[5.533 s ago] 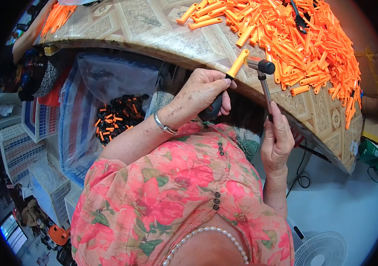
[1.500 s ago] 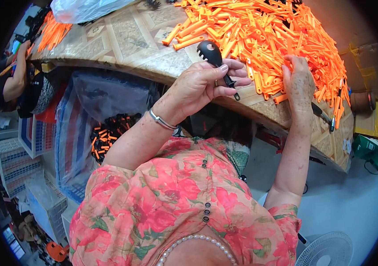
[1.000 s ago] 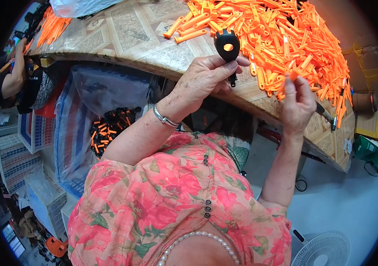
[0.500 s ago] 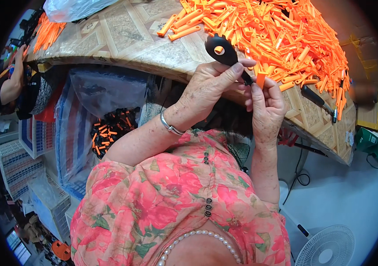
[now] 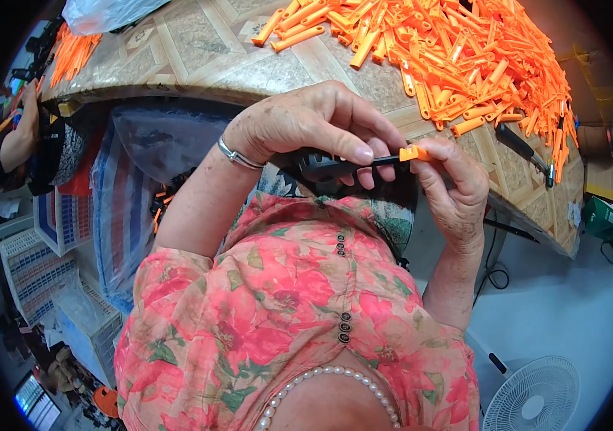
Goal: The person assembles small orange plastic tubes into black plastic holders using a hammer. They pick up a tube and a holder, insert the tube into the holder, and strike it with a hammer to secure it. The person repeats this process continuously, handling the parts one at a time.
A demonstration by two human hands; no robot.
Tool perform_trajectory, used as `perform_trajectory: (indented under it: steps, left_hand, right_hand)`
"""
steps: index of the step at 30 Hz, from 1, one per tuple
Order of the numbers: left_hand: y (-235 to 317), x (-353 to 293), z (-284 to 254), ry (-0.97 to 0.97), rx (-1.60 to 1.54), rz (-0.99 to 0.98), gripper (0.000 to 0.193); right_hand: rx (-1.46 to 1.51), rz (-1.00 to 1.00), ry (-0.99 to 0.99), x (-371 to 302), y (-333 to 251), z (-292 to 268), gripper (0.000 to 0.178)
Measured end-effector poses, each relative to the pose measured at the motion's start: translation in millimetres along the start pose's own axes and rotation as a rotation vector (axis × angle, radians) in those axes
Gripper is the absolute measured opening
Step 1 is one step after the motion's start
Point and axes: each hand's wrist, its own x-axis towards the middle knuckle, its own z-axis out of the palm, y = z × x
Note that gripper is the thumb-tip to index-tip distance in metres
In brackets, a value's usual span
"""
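My left hand (image 5: 313, 122) is closed round a black pasta server head (image 5: 321, 169), which lies level under the palm with its toothed bowl to the left. Its thin black shank points right, toward an orange plastic handle piece (image 5: 414, 153). My right hand (image 5: 458, 192) pinches that piece between thumb and forefinger. Shank and orange piece meet end to end; how deep one sits in the other I cannot tell. Both hands are just off the table's near edge, in front of my body.
A big heap of orange handles (image 5: 464, 65) covers the far right of the table (image 5: 198, 50). A black-handled tool (image 5: 522, 151) lies by the right edge. Striped bags (image 5: 127, 215) stand below at left, a white fan (image 5: 532, 406) at lower right. Another person's arm (image 5: 22, 136) shows far left.
The pasta server has turned from upright to level, its head swinging down and left. The orange piece now meets its shank end. Both hands came lower, nearer my body.
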Motion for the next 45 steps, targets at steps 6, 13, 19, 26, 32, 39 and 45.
perform_trajectory:
  steps: [6, 13, 19, 26, 32, 39, 45]
  left_hand:
    - [1.9, 9.3, 23.8, 0.218, 1.179, 0.091, 0.035]
    - [-16.2, 23.1, 43.6, 0.864, 1.641, 0.872, 0.027]
    - [-35.5, 16.8, 48.5, 0.731, 0.734, 0.39, 0.022]
    - [-46.7, 34.5, 51.9, 0.712, -0.087, 0.394, 0.023]
    - [-45.2, 32.9, 43.3, 0.76, -0.267, 0.367, 0.021]
    - [-46.5, 32.0, 40.5, 0.747, -0.337, 0.361, 0.02]
    - [-44.9, 30.2, 40.8, 0.742, -0.322, 0.354, 0.02]
  right_hand:
    - [-0.064, 0.074, 0.139, -7.0, 4.5, 13.2, 0.016]
    - [0.248, 0.365, 0.356, -8.9, 8.5, 29.9, 0.014]
    - [0.466, 0.376, 0.476, -5.0, 10.7, 25.5, 0.017]
    - [0.466, 0.357, 0.405, -9.3, 3.6, 41.1, 0.022]
    - [-0.137, 0.012, 0.397, -6.9, 11.2, 30.9, 0.029]
    - [-0.165, 0.005, 0.351, -2.2, 10.6, 33.0, 0.021]
    - [-0.05, 0.14, 0.393, -5.8, 9.8, 36.2, 0.019]
